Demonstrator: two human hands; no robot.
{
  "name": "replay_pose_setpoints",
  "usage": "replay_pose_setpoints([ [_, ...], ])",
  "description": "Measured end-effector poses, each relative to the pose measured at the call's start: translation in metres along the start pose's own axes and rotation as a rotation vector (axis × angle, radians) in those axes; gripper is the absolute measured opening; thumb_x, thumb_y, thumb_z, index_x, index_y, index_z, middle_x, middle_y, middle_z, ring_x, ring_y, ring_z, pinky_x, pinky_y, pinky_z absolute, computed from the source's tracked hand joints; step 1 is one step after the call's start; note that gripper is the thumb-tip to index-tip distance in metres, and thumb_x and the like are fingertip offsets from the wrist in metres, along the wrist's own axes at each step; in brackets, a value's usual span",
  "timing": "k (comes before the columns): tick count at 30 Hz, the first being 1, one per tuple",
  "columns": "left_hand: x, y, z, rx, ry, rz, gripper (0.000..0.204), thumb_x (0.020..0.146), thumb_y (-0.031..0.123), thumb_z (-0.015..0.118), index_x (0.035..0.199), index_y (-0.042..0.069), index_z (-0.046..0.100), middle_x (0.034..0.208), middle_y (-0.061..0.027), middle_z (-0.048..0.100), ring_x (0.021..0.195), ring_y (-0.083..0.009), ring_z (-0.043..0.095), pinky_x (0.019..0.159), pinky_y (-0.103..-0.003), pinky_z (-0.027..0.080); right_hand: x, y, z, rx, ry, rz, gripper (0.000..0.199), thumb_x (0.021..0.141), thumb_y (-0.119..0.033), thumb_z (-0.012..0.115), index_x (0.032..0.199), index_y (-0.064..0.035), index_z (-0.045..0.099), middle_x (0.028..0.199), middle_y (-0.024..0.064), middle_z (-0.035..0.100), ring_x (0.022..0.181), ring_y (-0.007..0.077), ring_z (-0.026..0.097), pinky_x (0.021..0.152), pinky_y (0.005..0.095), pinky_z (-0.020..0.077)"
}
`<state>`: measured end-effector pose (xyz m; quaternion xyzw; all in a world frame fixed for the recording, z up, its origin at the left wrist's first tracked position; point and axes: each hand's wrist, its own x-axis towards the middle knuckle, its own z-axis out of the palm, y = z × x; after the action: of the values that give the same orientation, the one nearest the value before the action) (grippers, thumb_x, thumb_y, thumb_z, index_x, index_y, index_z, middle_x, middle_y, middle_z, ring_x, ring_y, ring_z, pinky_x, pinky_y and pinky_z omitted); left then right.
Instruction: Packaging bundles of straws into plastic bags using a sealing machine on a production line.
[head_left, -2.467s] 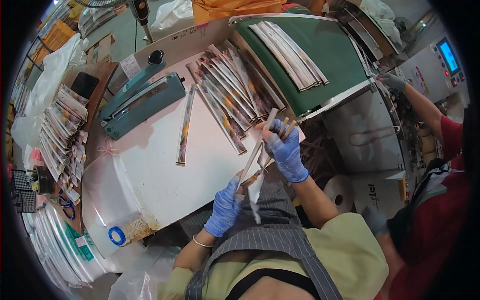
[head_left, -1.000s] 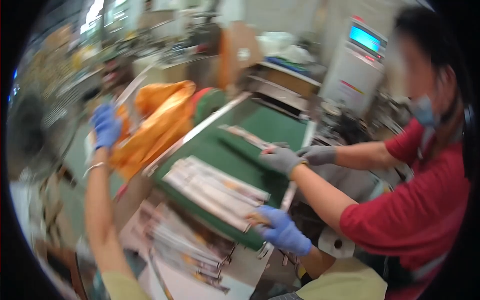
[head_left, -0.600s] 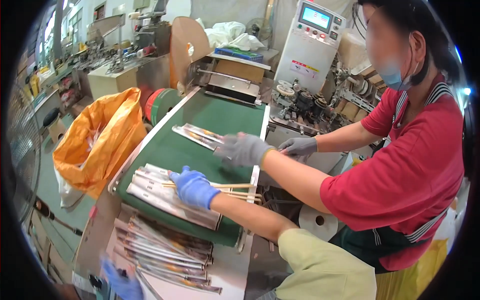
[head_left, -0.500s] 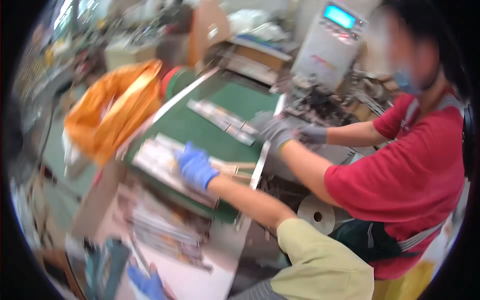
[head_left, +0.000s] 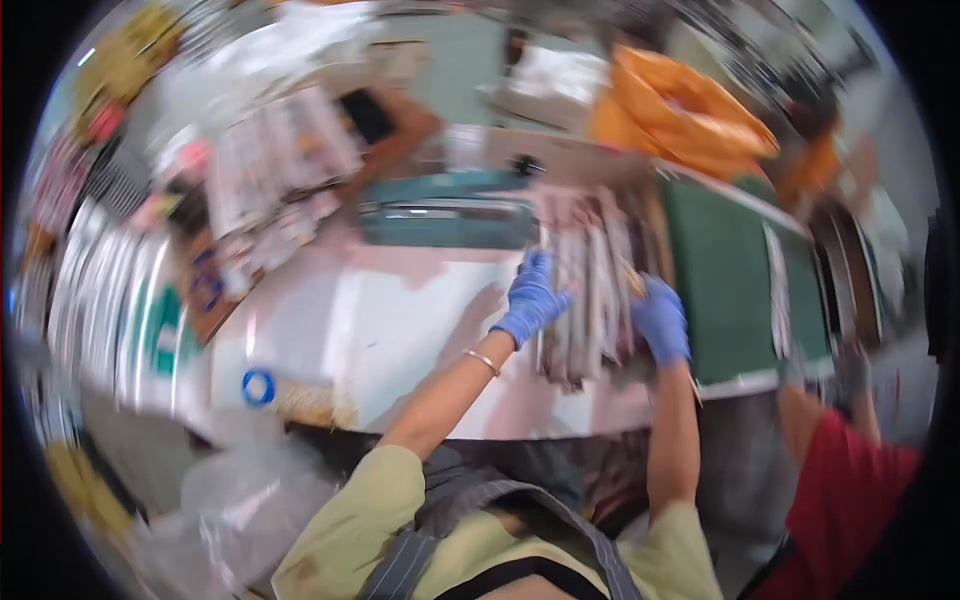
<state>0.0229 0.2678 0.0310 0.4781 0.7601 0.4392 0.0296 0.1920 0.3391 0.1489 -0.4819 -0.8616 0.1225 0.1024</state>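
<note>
A pile of long, narrow, pale packages [head_left: 585,290] lies on the white table in front of me, pointing away from me. My left hand [head_left: 535,300], in a blue glove, is at the pile's left edge; motion blur hides whether its fingers grip anything. At the right edge my right hand [head_left: 662,320], also gloved in blue, is closed around some of the packages, and a thin tan piece shows by its fingertips. Left of the pile's far end is a long teal case-like device [head_left: 445,215].
A green conveyor belt [head_left: 730,270] adjoins the table, carrying one pale strip [head_left: 777,290]. A co-worker in a red shirt [head_left: 850,480] reaches over its near end. Beyond stands an orange sack [head_left: 675,105]. Stacked packages [head_left: 285,155] and a blue tape roll [head_left: 258,387] are at left.
My view has swung left from the belt to the table. My right hand has moved off the belt with the packages to the pile, and my left hand has come to the pile too.
</note>
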Motion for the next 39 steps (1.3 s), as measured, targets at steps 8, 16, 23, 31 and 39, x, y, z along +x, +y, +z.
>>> replay_pose_setpoints([
  [8,0.151,-0.089,-0.316,0.778,0.267,-0.278,0.024,0.068,0.017,0.055,0.086,0.003,0.062,0.093,-0.0197,0.059,0.086,-0.0330,0.058,0.075,-0.042,0.046,-0.067,-0.051,-0.029,0.731,0.009,-0.119,0.014,0.082,-0.008,0.052,0.093,-0.0010,0.058,0.060,0.0076,0.050,0.052,0.0078,0.042,0.048,0.0254,0.0380],
  [16,0.208,-0.145,-0.306,0.909,-0.089,-0.465,0.044,0.074,0.026,0.055,0.109,0.000,0.054,0.117,-0.0219,0.048,0.108,-0.0331,0.049,0.091,-0.039,0.040,-0.073,-0.020,-0.002,0.452,0.010,-0.065,0.020,0.075,-0.001,0.048,0.092,0.0009,0.059,0.065,0.0028,0.053,0.060,0.0079,0.046,0.056,0.0235,0.0407],
  [23,0.235,-0.259,-0.479,1.184,0.382,-0.003,0.040,0.069,0.021,0.054,0.096,-0.009,0.054,0.096,-0.0296,0.055,0.089,-0.0419,0.054,0.078,-0.040,0.045,-0.089,0.004,0.003,0.714,0.050,-0.037,0.017,0.081,-0.007,0.051,0.095,-0.0001,0.058,0.065,-0.0001,0.053,0.059,0.0052,0.047,0.053,0.0205,0.0395],
  [31,0.017,-0.086,-0.168,0.382,-0.163,0.257,0.067,0.083,0.020,0.051,0.133,-0.004,0.014,0.138,-0.0220,0.020,0.126,-0.0305,0.026,0.103,-0.034,0.022,-0.084,0.044,-0.066,0.896,0.313,0.290,0.015,0.081,-0.011,0.049,0.091,-0.0020,0.056,0.063,-0.0031,0.047,0.052,0.0030,0.043,0.044,0.0196,0.0356],
  [39,-0.049,-0.011,-0.011,0.231,-0.156,0.112,0.059,0.069,0.015,0.060,0.120,-0.002,0.035,0.117,-0.0185,0.039,0.108,-0.0338,0.038,0.096,-0.040,0.029,0.016,0.182,-0.101,0.412,0.208,0.732,0.015,0.073,-0.014,0.059,0.083,-0.0029,0.056,0.067,0.0079,0.057,0.060,0.0165,0.057,0.054,0.0275,0.0453],
])
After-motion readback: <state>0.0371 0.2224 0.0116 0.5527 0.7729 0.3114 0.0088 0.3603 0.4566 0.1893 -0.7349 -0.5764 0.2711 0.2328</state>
